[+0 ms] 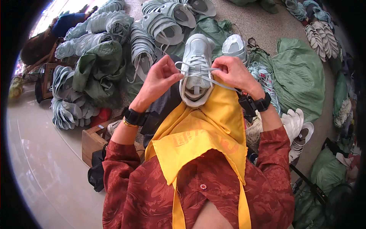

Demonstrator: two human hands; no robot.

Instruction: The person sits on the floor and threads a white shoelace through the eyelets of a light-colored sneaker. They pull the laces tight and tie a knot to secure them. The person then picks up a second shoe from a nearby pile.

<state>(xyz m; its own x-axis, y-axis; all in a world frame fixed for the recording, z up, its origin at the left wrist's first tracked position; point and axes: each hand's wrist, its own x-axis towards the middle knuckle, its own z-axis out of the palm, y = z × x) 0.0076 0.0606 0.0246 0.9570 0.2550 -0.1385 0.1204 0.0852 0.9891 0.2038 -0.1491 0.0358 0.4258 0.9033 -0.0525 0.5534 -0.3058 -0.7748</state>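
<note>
A pale grey-green sneaker [198, 49] rests on my lap over the yellow apron [225, 110], its toe pointing away from me. White shoelaces [196, 68] run through its eyelets and cross above the tongue. My left hand [164, 74] pinches a loop of the lace at the shoe's left side. On the other side, my right hand [234, 72] is closed on the lace too, with a loose length trailing below its fingers. Both hands hold the lace just above the shoe. Black straps with small devices circle my two wrists.
Nested stacks of grey-green shoe uppers [110, 24] spread over the far left floor. Another light shoe [234, 46] stands right of the sneaker, near a bundle of laces [263, 76]. Green sacks [297, 80] lie right; a wooden stool [93, 143] stands at left.
</note>
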